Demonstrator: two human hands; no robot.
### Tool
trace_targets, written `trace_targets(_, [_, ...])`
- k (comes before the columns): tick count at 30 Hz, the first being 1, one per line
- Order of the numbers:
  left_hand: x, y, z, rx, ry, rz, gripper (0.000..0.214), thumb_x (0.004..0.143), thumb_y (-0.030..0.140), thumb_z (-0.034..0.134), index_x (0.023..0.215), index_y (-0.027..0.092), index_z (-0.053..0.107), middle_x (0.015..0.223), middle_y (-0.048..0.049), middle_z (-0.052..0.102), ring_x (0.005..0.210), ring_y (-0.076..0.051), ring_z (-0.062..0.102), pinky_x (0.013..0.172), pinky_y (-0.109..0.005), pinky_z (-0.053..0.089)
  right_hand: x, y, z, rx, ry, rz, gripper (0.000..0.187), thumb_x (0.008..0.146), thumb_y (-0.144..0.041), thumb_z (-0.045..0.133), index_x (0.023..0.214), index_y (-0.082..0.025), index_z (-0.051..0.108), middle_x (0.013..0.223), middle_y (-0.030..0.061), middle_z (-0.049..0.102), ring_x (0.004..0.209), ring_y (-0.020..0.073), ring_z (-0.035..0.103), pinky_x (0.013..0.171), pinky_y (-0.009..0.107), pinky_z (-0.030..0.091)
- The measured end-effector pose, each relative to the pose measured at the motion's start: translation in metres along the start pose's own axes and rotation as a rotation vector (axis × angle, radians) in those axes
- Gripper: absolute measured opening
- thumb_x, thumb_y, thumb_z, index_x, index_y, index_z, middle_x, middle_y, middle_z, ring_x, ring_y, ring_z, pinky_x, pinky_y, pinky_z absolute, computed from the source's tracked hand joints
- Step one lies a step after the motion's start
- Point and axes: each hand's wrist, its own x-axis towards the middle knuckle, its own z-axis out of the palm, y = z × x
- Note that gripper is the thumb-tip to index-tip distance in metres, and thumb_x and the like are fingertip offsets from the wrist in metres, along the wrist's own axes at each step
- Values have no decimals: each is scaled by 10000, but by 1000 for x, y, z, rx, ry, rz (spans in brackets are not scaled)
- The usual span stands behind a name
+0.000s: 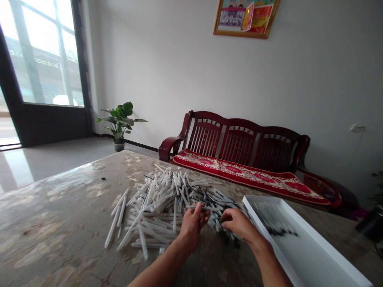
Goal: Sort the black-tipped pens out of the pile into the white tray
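Observation:
My left hand [194, 224] is closed around a slim grey-white pen [206, 207], thumb on top, and the pen points to the right. To its right, my right hand [237, 224] has its fingers curled in over small dark pieces; whether something is pinched in them is hidden. Left of my hands spreads a loose heap of white pen barrels [157, 199]. Behind and between the hands lies a pile of darker parts with black ends [217, 195]. Inside a white open box [314, 243] at the right, a row of clear pens with black tips [275, 217] lies side by side.
The heaps and box rest on a table with a patterned brown cover [66, 235]. Beyond it stands a dark red wooden bench [236, 139] with a red floral runner [239, 169]. A potted plant [119, 119] and a glass door [44, 59] are at the left.

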Motion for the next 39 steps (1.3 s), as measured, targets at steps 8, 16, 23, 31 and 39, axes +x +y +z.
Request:
trace_targets(8, [3,-11,-8,5,-91,-49,219,702,158,804,777,152,599,644,25,653,609,-98,673,598,-184,548,-24,11,-9,-330,-80,-181,292,476,-59,525,575,-256,717,611,-40,704,630,170,622,568,209,348])
trace_targets(16, [3,-18,-10,19,-123,-32,259,643,180,835,785,149,621,653,21,657,630,-114,671,601,-199,533,-38,19,-8,-555,-27,-216,302,559,-29,501,659,-241,692,791,18,711,785,185,626,699,236,382])
trace_targets(23, [6,-18,-11,76,-87,-9,232,689,208,808,778,162,599,674,11,670,649,-132,693,623,-222,554,-30,37,11,-124,270,-150,122,686,-191,606,712,-258,706,703,19,726,682,236,668,647,311,462])
trace_targets(31, [3,-18,-11,114,-116,-14,212,692,180,803,766,166,605,703,-10,697,670,-142,707,646,-238,573,-25,34,22,-58,462,-155,100,711,-262,630,756,-251,718,750,46,738,697,243,679,672,337,492])
trace_targets(39, [6,-20,-13,108,-133,-13,261,650,215,835,759,165,603,670,7,693,650,-132,695,638,-232,571,-23,34,26,-30,469,-201,91,735,-248,644,787,-234,718,789,49,730,738,232,674,704,323,502])
